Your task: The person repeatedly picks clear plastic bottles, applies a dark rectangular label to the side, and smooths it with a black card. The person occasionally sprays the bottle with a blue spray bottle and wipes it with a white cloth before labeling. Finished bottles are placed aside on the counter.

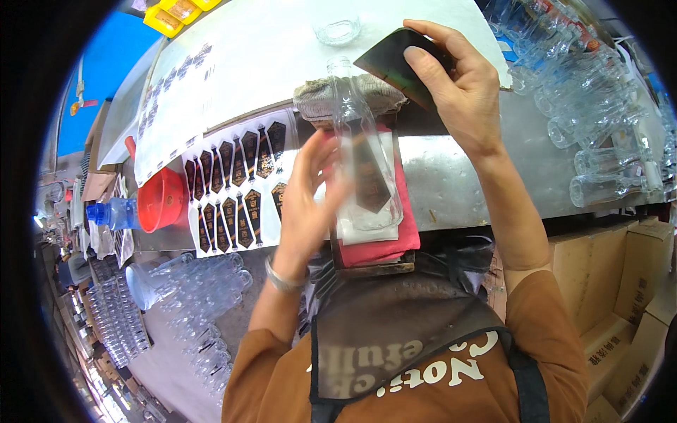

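Observation:
A clear glass bottle (345, 106) lies with its neck away from me, a dark tie-shaped label (369, 173) on its face. Its neck rests on a folded greyish cloth (314, 101), its body over pink and white cloths (405, 211). My left hand (310, 194) is beside the bottle's left side, blurred, with thumb and fingers apart; whether it touches the glass I cannot tell. Raised to the right of the bottle neck, my right hand (462, 81) grips a dark flat scraper (405, 62) between thumb and fingers.
Left of the bottle lies a sheet of dark labels (243, 187), beside a red funnel-like container (161, 201). Glassware (337, 29) stands on the white table (261, 42). Many clear bottles (592, 106) crowd the right; others (204, 282) stand lower left. Cardboard boxes (592, 275) sit lower right.

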`<action>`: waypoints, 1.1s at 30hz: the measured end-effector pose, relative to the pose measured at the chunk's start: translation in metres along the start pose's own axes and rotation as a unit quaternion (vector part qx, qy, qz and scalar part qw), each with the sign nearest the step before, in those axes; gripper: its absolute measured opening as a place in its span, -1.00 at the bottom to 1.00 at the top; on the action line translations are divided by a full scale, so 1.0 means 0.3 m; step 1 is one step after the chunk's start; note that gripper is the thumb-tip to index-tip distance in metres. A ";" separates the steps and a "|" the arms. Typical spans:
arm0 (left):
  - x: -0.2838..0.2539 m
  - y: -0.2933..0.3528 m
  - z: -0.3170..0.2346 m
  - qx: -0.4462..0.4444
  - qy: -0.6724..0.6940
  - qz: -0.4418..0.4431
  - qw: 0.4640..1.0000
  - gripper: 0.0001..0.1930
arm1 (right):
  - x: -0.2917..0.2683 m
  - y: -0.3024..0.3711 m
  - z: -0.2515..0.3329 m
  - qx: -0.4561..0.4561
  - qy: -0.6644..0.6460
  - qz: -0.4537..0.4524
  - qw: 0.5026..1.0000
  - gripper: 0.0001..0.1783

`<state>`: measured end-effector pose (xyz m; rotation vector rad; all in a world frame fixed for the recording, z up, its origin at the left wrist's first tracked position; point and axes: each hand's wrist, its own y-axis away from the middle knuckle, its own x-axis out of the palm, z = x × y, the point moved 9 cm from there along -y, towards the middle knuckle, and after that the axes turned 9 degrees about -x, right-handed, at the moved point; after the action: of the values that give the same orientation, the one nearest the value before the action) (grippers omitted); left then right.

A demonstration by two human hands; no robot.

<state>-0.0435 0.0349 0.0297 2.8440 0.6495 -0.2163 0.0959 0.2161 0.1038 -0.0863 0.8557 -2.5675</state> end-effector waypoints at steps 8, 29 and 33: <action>0.045 -0.229 0.045 -0.106 -0.030 0.000 0.994 -0.46 | -0.098 0.177 -0.016 0.065 -0.051 -0.029 0.996 -0.65; 0.137 -0.150 0.017 -0.079 0.182 0.039 0.979 -0.31 | 0.030 0.136 -0.002 -0.003 0.081 0.065 0.995 -0.64; 0.116 -0.159 0.071 -0.095 0.198 0.034 0.975 -0.30 | 0.093 0.095 0.080 -0.123 0.171 0.129 0.969 -0.68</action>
<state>-0.0357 0.0861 -0.0057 2.7323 0.6021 0.4133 0.0860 0.1706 0.1044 0.3797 1.2230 -2.2539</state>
